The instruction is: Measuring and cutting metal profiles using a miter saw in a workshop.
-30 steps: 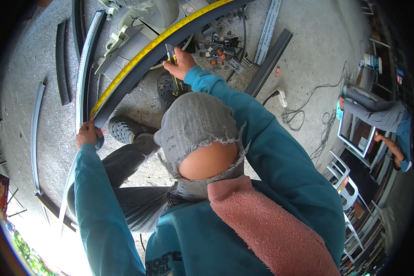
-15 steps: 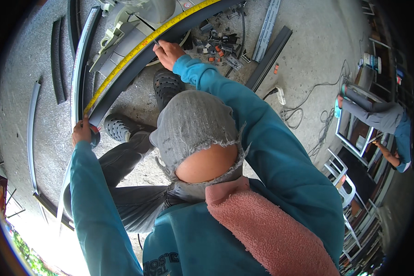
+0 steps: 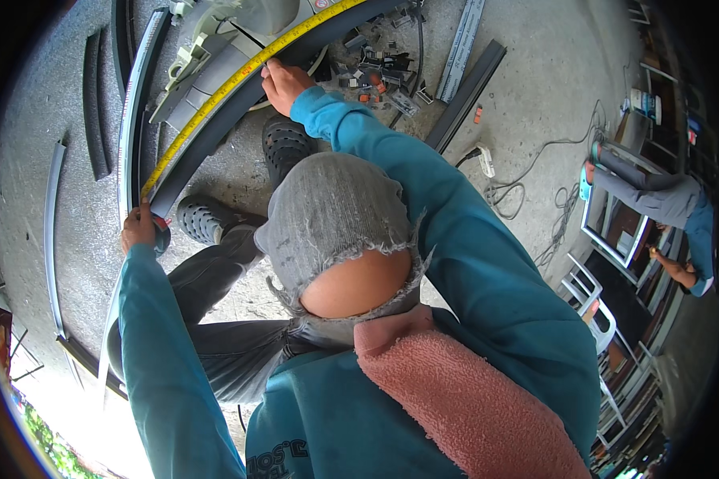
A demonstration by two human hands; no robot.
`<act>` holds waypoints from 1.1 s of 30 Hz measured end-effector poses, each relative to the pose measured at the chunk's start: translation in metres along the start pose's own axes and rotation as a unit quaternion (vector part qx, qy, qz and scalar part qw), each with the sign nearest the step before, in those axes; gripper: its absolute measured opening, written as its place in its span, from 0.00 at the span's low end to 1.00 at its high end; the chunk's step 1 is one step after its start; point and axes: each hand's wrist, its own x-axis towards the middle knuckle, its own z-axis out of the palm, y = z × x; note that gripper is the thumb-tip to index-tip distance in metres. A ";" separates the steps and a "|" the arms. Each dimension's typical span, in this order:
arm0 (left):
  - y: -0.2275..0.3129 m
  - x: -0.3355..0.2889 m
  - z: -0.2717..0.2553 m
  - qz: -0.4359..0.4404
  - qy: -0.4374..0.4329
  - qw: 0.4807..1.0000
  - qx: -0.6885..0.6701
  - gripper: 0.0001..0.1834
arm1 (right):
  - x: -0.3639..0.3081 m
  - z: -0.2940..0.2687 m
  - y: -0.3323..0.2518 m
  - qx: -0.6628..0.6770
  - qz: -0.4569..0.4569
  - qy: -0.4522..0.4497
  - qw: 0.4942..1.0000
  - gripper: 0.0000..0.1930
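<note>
A yellow tape measure blade (image 3: 216,100) runs in a long curve along a dark grey profile bar (image 3: 216,132). My left hand (image 3: 139,229) is closed around the tape measure's red-and-black case (image 3: 162,235), at the bar's near left end. Farther along, my right hand (image 3: 286,86) has its fingers pinched together at the blade's edge, over the bar. Whatever sits between those fingertips is too small to name. Beyond the blade, a thin dark rod (image 3: 246,33) points toward the right fingertips; whether it meets them I cannot tell.
A pale machine (image 3: 208,60) stands behind the bar. Small metal and orange pieces (image 3: 379,76) lie scattered right of it. More profiles (image 3: 467,96) rest on the floor, with a power strip (image 3: 485,162) and cables nearby. At far right another person (image 3: 671,199) works beside frames.
The view has shifted slightly. My right hand stays near the same stretch of blade, and a dark tip seen at its fingers earlier no longer shows. My left hand keeps its grip.
</note>
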 end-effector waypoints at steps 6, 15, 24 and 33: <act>0.002 0.000 0.002 0.009 -0.002 1.000 0.005 0.36 | 0.006 0.002 -0.003 -0.073 0.061 -0.043 0.995 0.10; 0.011 -0.010 0.003 0.029 0.022 0.999 0.007 0.34 | 0.001 -0.005 0.019 -0.054 0.075 -0.026 0.995 0.11; 0.002 -0.004 0.006 0.005 0.014 1.000 -0.006 0.35 | 0.003 0.001 0.007 0.040 0.040 -0.003 0.998 0.09; -0.001 0.000 0.006 -0.006 0.009 1.000 0.002 0.38 | 0.009 0.005 0.007 -0.001 0.053 -0.033 0.998 0.12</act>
